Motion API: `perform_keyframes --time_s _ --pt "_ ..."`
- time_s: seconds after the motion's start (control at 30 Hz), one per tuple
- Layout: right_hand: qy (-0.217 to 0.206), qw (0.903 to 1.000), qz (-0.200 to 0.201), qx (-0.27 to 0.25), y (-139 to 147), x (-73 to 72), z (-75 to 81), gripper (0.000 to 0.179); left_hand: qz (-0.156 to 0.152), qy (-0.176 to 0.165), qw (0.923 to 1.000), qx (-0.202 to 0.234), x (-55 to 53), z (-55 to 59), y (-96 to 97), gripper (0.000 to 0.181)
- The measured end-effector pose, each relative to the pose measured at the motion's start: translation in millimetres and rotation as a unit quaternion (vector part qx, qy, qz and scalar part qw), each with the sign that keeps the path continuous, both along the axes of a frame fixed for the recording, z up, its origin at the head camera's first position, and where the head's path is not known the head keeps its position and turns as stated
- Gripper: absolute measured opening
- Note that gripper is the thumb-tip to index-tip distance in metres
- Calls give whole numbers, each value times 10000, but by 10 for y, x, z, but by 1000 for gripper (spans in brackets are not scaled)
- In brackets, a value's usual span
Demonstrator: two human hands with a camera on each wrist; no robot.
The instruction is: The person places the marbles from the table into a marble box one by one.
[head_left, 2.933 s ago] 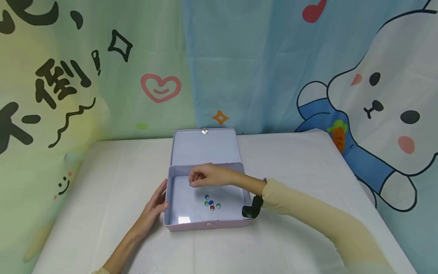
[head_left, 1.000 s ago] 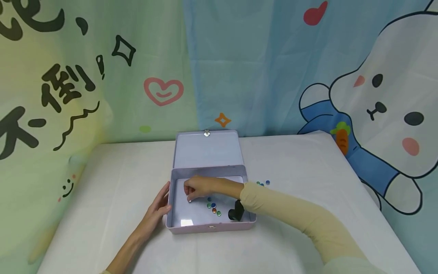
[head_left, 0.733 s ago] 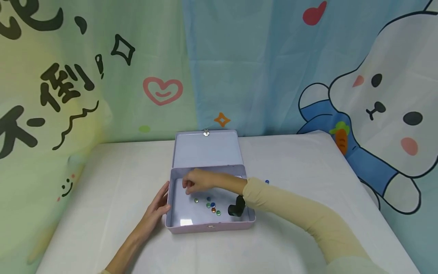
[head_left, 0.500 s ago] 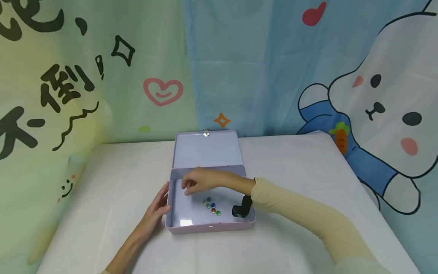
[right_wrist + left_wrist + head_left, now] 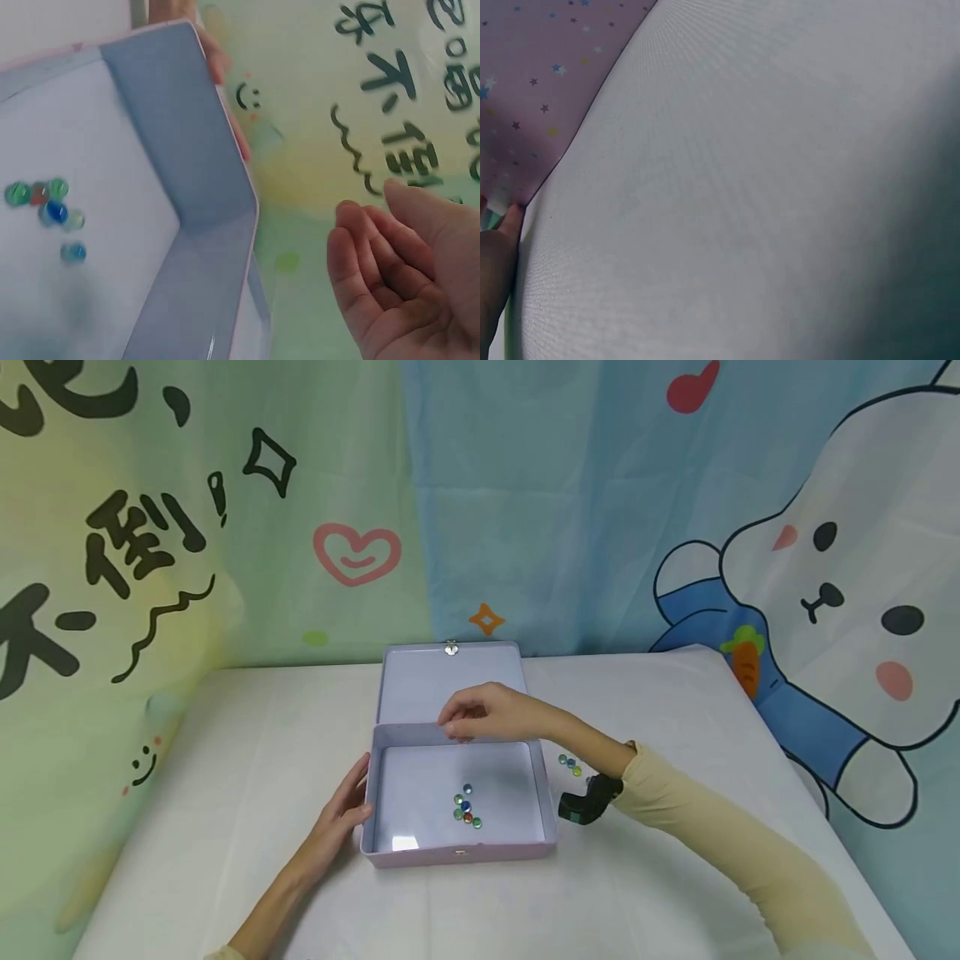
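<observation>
A shallow lilac tin box (image 5: 459, 853) with its hinged lid (image 5: 408, 681) raised stands on the white cloth. Several glass marbles (image 5: 466, 807), green, blue and orange-red, lie clustered inside; they also show in the right wrist view, marbles (image 5: 54, 212). My left hand (image 5: 330, 822) rests against the box's left wall with its fingers fairly straight. Above the back wall, in front of the lid, hovers my right hand (image 5: 495, 712). In the right wrist view its fingers (image 5: 352, 270) are loosely bent, thumb apart, nothing between them.
More marbles (image 5: 571, 763) lie on the cloth to the right of the box, partly hidden by the right forearm. A black wrist camera (image 5: 588, 802) sits on the right wrist. Behind the table (image 5: 645, 693) hangs a printed curtain (image 5: 510, 510).
My right hand set a marble down in the box and let it go; the marble rolled right to the cluster. The hand then rose and moved back and right. My left hand stayed put.
</observation>
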State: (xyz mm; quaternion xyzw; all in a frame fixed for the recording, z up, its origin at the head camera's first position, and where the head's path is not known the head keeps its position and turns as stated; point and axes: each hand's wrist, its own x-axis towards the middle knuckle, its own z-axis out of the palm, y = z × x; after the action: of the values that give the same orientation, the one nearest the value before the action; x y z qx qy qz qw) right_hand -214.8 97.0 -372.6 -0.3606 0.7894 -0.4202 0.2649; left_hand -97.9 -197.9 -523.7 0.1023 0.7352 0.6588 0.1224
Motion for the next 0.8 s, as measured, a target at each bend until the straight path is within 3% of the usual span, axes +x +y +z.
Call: perform_keyframes --time_s 0.23,0.5,0.8 --pt "-223 9937 -1090 -126 521 -66 -105 24 8 -4 10000 -10 5 2 -1 66" --pt "-194 9813 -1911 75 1069 -55 -292 28 33 28 10000 -29 0 -9 -19 66" --pt "274 9654 -2559 432 1489 108 -756 32 55 -20 10000 -68 6 -9 -9 65"
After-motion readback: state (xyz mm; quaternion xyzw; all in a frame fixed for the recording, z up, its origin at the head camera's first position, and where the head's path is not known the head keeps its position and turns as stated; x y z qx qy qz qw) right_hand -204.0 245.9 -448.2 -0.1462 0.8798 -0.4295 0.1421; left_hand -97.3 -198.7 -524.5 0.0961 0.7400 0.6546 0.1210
